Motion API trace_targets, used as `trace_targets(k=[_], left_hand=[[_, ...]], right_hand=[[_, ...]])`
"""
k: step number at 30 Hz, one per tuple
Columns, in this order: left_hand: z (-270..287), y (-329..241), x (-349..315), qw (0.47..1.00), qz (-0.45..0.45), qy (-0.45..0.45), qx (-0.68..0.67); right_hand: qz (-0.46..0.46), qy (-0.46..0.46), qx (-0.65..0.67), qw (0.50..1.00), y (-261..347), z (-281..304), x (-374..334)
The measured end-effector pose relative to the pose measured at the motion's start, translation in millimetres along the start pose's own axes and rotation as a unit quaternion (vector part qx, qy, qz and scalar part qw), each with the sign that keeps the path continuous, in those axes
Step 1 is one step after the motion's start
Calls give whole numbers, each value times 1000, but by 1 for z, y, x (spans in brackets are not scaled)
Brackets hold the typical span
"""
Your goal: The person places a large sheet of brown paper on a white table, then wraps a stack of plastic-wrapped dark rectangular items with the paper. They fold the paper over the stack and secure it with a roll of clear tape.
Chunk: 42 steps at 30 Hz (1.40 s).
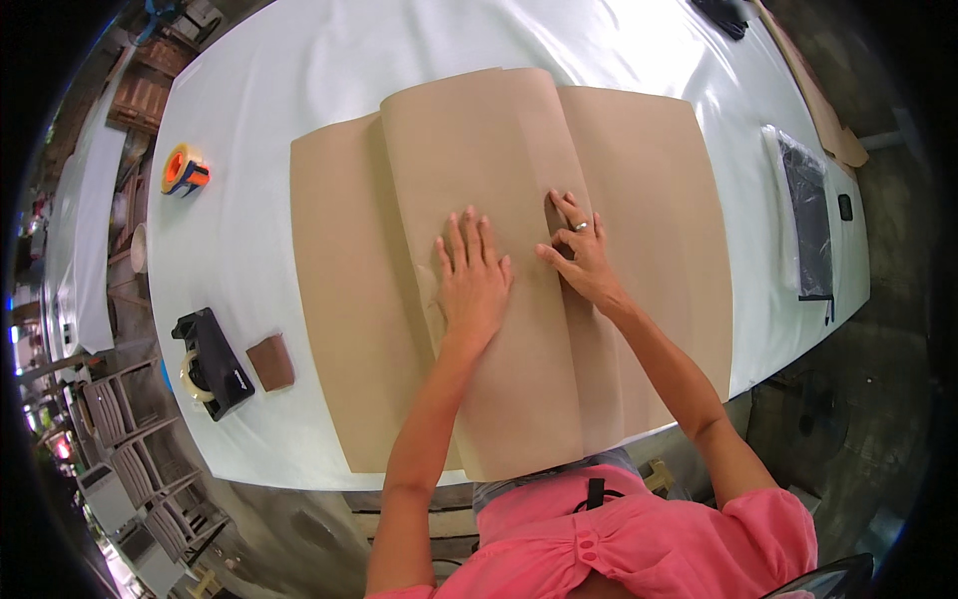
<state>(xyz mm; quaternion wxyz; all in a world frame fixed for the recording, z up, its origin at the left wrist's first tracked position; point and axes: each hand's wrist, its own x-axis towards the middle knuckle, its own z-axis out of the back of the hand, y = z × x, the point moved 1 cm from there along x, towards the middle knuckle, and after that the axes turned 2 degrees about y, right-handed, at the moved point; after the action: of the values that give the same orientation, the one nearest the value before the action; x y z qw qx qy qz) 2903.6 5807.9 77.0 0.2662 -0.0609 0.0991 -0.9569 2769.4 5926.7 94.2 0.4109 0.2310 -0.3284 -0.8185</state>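
A large sheet of brown kraft paper (664, 200) lies spread in front of me. Over its middle is a tall folded panel of brown paper (469, 140), with rounded, slightly raised side edges; whether it is one sheet or two I cannot tell. My left hand (473, 285) rests flat on this panel, fingers stretched upward and holding nothing. On the panel's right fold lies my right hand (582, 250), with a ring on one finger. Its thumb and forefinger are bent toward each other, the other fingers apart, and no object shows between them.
A white-covered table (249, 110) carries everything. At left are a roll of tape (185, 172), a black tape dispenser (218, 364) and a small brown block (270, 362). A dark item in clear plastic (803, 215) lies right, near a small black object (845, 207). Chairs (150, 469) stand lower left.
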Motion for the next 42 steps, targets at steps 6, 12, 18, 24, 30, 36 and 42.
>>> trace_targets(k=[6,12,18,24,30,36,42], left_hand=[[-6,3,-1,997,12,-23,-75],[6,53,-66,953,237,-55,-178],[-4,52,-109,931,223,-16,-288],[-11,62,-103,906,200,-52,-370],[-8,65,-83,879,201,-55,-430],[-15,82,-43,902,146,-22,-406],[-12,99,30,882,68,-7,-467]], right_hand=[[23,-77,67,995,-1,-7,1],[21,-80,85,993,-4,-5,-1],[26,-73,104,992,2,-4,-1],[20,-63,94,993,5,-1,-3],[18,-67,86,994,2,-2,-2],[5,-73,79,994,2,2,-4],[-11,-41,214,976,-22,14,-1]])
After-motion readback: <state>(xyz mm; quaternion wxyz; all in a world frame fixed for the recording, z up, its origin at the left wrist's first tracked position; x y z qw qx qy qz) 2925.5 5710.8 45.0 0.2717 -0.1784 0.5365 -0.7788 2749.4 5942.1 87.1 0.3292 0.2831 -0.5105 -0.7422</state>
